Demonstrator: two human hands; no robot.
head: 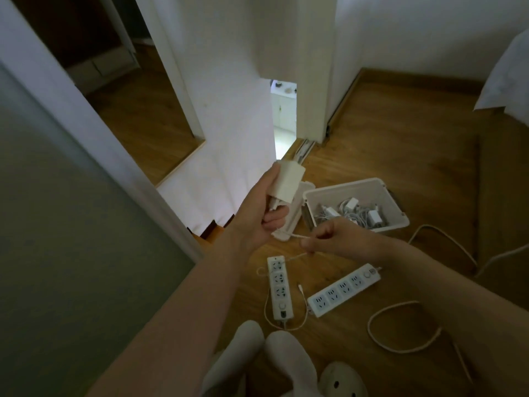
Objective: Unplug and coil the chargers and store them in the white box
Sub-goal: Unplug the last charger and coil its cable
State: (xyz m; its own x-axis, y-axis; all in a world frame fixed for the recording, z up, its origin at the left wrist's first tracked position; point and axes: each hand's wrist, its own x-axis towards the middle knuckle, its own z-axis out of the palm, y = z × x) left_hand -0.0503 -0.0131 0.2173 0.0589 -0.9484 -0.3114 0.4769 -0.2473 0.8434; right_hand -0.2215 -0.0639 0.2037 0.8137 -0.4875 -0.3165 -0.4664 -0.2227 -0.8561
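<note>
Wooden floor (400, 144): carries everything listed below.

White box (346, 185): open, on the floor in front of the person. Inside lie several coiled white chargers (355, 212) in a loose heap.

Box lid (297, 207): white, just beside the box on its left, partly hidden behind the raised hand.

Power strips, two: the left strip (280, 287) lies lengthwise towards the person, and the right strip (343, 289) lies at a slant near it. No plug sits in any visible socket.

Thick white cords, two: one loops (369, 325) on the floor to the right of the strips, and another (446, 233) curves past the box's right side.

Left hand (263, 207): raised above the lid, with the fingers curled round a charger block.

Right hand (329, 236): lower, in front of the box, with fingertips pinching the thin cable.

Charger block (286, 183): white and boxy, held in the left hand with its upper end standing clear of the fingers.

Thin cable (297, 236): runs from the left hand to the right hand's pinch. It then drops across the top of the left strip and loops round that strip's near end. Its free connector lies between the two strips.
</note>
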